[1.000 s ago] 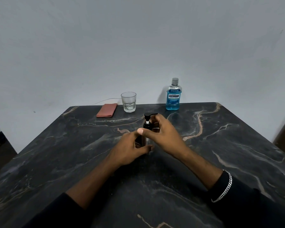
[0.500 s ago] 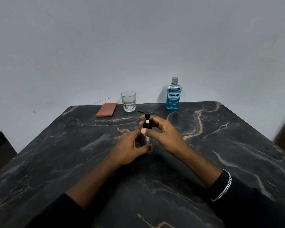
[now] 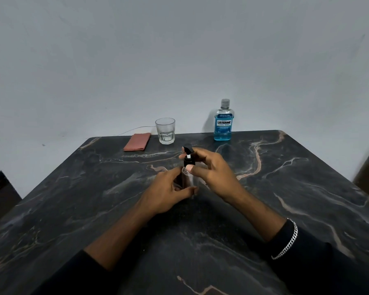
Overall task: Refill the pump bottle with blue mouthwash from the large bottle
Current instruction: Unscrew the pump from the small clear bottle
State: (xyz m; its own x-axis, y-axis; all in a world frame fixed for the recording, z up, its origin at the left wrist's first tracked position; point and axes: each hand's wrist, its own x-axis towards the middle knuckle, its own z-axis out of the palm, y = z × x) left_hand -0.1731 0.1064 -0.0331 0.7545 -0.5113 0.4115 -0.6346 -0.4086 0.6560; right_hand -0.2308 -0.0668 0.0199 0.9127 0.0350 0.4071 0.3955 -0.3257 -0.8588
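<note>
A small clear pump bottle point(image 3: 187, 177) with a black pump head point(image 3: 188, 153) stands mid-table on the dark marble table point(image 3: 285, 188). My left hand point(image 3: 168, 191) grips the bottle's body from the left and hides most of it. My right hand point(image 3: 209, 169) pinches the black collar under the pump head, thumb in front and fingers behind. The large bottle of blue mouthwash point(image 3: 224, 121) stands upright and capped at the table's far edge, well beyond both hands.
An empty drinking glass point(image 3: 165, 130) stands at the far edge, left of the mouthwash. A folded pink cloth point(image 3: 137, 142) lies left of the glass. A thin cable runs along the wall behind them. A grey wall backs the table.
The pump head has turned: its spout pointed right, then left, now points toward the back left. My right fingers have shifted round the collar. My left hand stays on the bottle.
</note>
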